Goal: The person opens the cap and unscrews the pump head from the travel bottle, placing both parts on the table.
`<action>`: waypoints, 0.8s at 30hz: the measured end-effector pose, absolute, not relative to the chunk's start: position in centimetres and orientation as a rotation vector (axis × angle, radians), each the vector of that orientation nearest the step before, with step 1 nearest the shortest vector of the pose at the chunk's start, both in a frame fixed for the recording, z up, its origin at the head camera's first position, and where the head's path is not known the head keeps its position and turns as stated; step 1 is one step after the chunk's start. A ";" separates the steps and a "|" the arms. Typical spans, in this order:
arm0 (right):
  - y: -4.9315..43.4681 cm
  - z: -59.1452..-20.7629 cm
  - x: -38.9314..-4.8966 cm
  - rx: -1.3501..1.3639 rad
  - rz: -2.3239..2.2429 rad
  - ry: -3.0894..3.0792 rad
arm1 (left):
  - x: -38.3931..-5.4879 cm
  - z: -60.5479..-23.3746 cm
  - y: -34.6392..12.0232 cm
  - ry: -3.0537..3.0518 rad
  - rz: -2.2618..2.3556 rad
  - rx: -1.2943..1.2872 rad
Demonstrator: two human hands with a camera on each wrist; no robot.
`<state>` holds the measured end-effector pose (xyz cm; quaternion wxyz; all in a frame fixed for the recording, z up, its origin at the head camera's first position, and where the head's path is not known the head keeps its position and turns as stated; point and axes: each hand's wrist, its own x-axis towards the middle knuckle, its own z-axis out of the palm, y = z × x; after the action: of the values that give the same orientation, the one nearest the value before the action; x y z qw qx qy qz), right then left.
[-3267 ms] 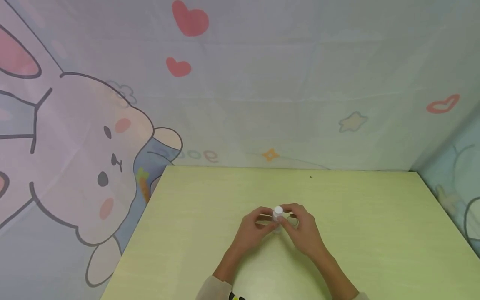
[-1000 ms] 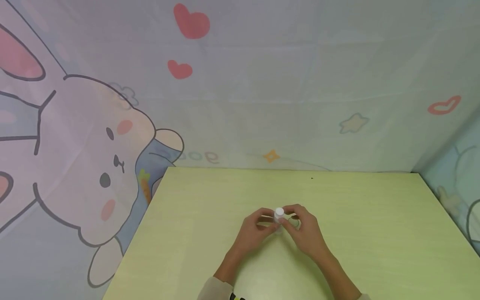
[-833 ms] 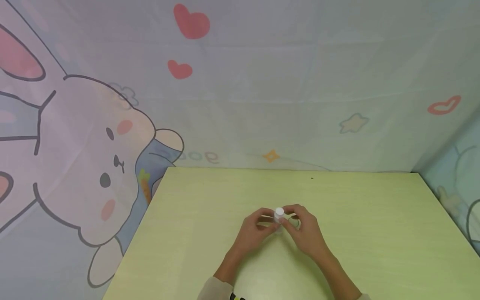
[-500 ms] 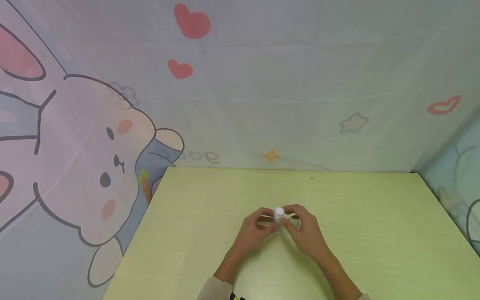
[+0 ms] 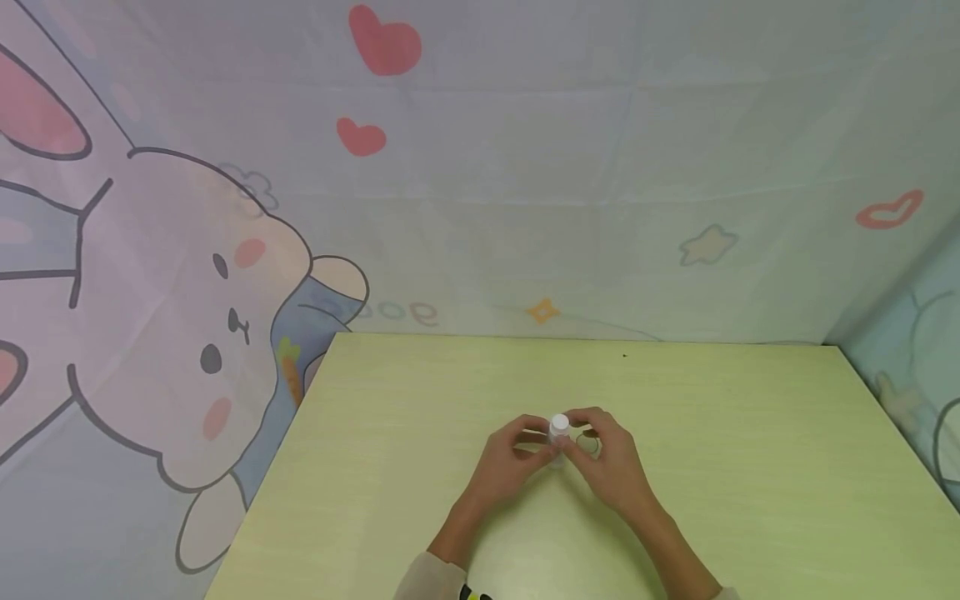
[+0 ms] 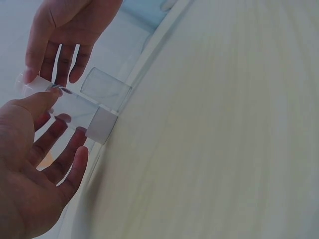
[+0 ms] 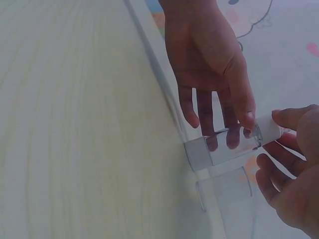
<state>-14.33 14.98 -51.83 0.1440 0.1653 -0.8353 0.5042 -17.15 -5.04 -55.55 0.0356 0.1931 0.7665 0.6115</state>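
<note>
A small clear bottle (image 6: 82, 108) with a white base (image 6: 102, 126) stands upright on the table between the two hands. My left hand (image 5: 501, 462) holds its clear body, thumb on the near side and fingertips on the far side. The fingers and thumb of my right hand (image 5: 613, 462) pinch the white top (image 5: 559, 423) of the bottle. Beside the bottle, on the right hand's side, stands a clear open-looking cylinder (image 7: 227, 196), like an overcap. In the head view it is partly covered by the right hand.
The pale yellow-green table (image 5: 420, 400) spreads around the hands. A cloth backdrop (image 5: 525, 167) printed with a rabbit and hearts hangs behind it. A tiny dark speck (image 5: 625, 356) lies near the far edge.
Hands and bottle stay in nearly the same place. The right thumb tip has shifted slightly left and down against the bottle's white top.
</note>
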 end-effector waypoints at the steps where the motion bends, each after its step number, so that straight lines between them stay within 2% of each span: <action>1: 14.9 -51.8 -14.3 0.472 1.454 -2.408 | -17.1 -55.5 -5.0 2.353 1.880 0.596; 24: 15.2 -51.9 -14.6 0.550 1.413 -2.405 | -17.2 -55.6 -5.1 2.359 1.858 0.592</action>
<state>-14.57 15.18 -51.92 0.1489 0.1912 -0.8364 0.4916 -17.22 -5.08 -55.56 0.0404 0.1934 0.7702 0.6065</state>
